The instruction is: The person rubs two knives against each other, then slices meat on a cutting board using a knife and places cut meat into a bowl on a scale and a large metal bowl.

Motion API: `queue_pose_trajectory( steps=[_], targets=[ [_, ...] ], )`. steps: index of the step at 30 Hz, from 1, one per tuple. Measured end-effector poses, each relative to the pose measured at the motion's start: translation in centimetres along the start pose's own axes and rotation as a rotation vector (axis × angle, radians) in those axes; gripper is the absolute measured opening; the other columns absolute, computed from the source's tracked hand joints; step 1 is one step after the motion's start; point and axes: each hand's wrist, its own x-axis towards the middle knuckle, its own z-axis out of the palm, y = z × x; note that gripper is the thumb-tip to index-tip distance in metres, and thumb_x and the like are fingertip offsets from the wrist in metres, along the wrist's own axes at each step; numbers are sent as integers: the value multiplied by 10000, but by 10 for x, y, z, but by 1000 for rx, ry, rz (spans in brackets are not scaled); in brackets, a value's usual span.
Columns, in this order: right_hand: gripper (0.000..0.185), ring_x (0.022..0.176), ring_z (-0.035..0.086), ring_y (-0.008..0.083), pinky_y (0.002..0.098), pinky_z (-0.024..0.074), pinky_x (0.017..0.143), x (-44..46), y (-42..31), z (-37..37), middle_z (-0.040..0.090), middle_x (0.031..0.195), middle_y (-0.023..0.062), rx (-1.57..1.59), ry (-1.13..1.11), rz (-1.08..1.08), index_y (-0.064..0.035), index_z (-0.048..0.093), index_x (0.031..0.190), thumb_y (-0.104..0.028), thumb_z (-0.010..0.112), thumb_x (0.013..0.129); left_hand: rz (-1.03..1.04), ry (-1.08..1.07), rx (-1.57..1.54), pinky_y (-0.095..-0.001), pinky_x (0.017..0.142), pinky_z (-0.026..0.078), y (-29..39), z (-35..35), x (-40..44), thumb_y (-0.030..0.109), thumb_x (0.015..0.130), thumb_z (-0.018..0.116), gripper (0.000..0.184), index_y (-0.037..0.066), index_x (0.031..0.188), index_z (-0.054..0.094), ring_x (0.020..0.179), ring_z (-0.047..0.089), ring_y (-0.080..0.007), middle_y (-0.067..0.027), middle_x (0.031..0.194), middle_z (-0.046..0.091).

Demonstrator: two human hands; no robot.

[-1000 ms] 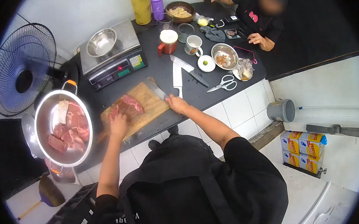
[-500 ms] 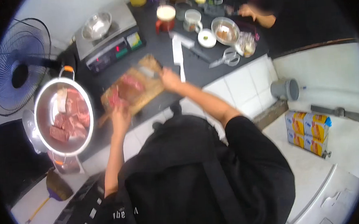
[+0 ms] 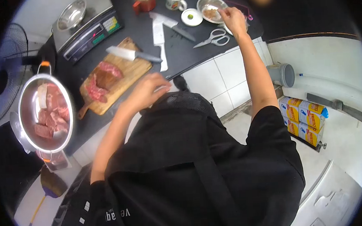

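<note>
Left hand point(image 3: 149, 90) hovers drawn in, loosely curled; right hand point(image 3: 234, 20) is stretched well forward.

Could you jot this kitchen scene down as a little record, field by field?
Left hand: left hand near the cutting board, nothing visible in it
Right hand: right hand by the steel bowl of brown bits; its grip is unclear
On the board: red meat; a knife, handle past the edge
Left of board: large pot holding meat chunks
Right of board: two more knives, scissors
Behind: digital scale
</note>
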Motion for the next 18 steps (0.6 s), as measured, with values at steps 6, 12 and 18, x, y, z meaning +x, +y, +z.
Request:
queue_pose_trajectory(
  steps=[6,12,18],
  targets=[
    [259,1018,555,377,463,469,878,97,104,-6,617,1017,185,-219,98,-19,-102,711,993,-283,694,808,161,-169,142,-431,931,430,33,43,133,287,873,649,258,64,989,704,977,603,-298,-99,973,651],
    [470,1059,550,388,461,454,923,171,113,15,606,1110,210,-69,-56,123,-99,644,1169,-364,707,787,88,-666,176,-497,965,398,69,118,230,388,923,550,342,118,1087,681,1037,601,-324,-120,1033,673],
    [571,1106,497,386,500,437,886,184,88,12,532,1201,185,-334,262,-173,-108,597,1212,-394,751,743,140,-742,18,-410,871,482,74,137,261,292,925,537,277,110,1078,680,977,635,-310,-111,1043,688]
  ],
)
